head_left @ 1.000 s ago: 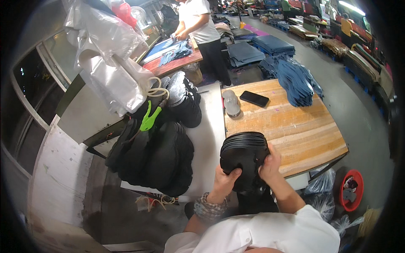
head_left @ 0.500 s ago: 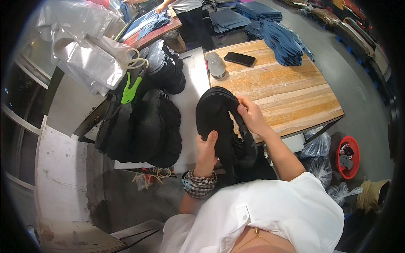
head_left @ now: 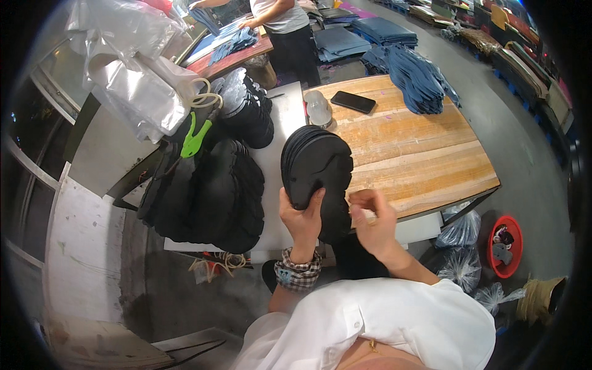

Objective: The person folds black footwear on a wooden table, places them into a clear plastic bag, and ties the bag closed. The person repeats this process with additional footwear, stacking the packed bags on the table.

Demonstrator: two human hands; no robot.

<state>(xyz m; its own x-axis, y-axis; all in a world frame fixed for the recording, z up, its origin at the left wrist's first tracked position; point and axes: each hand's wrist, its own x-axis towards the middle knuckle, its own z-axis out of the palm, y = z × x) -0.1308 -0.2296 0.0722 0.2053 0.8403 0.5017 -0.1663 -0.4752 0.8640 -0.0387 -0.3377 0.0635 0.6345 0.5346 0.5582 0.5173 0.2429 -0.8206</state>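
Note:
A thick stack of black sole-shaped sheets is held up in front of me, its layered edges fanned along the upper left. My left hand is closed around the stack's left side, with the thumb across the top sheet. Beside the lower right edge is my right hand, its fingers curled toward the thumb; whether a sheet edge is between them is hidden. More black sole-shaped sheets stand in piles on the white tabletop to the left.
A green-handled tool lies on the piles below clear plastic bags. The wooden table bears a phone, a translucent container and blue sheets. Another person works beyond. A red basin sits on the floor.
The stack was parted, with a gap through its right side; now its sheets lie together. My right hand has come down from the upper right edge to the lower right.

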